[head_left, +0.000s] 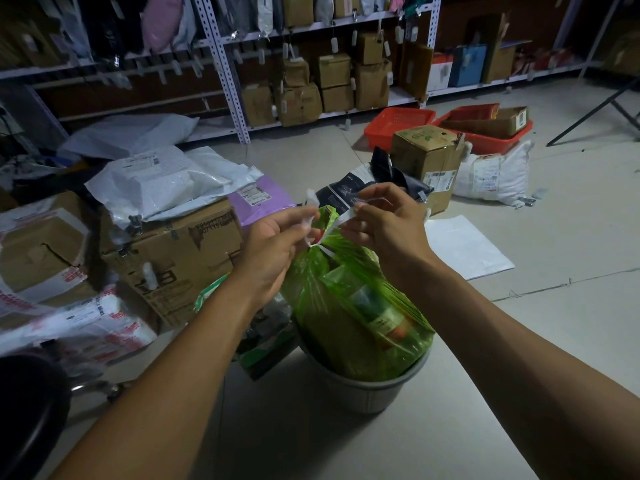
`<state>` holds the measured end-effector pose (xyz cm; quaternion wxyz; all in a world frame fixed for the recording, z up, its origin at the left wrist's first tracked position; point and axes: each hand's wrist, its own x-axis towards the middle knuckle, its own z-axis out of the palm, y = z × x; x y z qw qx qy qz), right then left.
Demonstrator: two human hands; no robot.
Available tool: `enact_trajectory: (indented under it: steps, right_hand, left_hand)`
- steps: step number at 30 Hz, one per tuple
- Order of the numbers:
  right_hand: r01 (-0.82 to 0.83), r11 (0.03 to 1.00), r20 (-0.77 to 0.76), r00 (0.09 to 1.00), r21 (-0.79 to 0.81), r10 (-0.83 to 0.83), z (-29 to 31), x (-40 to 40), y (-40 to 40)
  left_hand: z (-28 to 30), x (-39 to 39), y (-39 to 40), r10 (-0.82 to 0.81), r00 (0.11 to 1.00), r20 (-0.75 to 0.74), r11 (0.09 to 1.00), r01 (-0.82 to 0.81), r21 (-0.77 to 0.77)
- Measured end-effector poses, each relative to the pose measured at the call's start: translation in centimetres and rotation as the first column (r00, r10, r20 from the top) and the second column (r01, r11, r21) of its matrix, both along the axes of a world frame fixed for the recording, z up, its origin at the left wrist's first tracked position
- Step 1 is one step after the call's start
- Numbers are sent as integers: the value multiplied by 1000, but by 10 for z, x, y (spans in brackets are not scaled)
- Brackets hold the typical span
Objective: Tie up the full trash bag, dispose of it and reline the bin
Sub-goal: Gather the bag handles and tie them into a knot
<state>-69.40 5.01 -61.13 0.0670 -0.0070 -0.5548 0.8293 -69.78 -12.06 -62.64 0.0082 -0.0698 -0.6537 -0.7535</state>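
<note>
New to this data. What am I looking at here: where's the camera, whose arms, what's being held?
There is no robot here, only a person. The single picture comes from a wide-angle camera worn on the head, looking forward and down, so the two bare arms reaching in from the bottom are the wearer's own.

The left hand and the right hand each pinch a white drawstring strip at the gathered neck of a green trash bag. The bag is full and sits in a grey bin on the tiled floor; the tie looks partly made, not finished.

Around it lie parcels: a cardboard box with white mailers on it to the left, red baskets and shelves of boxes behind.
</note>
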Motion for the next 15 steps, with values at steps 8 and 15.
enact_trajectory:
  steps: [8,15]
  right_hand:
    - [-114,989,-109,986,92,123,6,3,-15]
    - [-1,902,-174,981,432,85,-3,-8,-6]
  left_hand:
    - [-12,-9,2,-35,977,-212,893,-64,-445]
    - [-12,-5,4,91,974,-209,893,-172,-415]
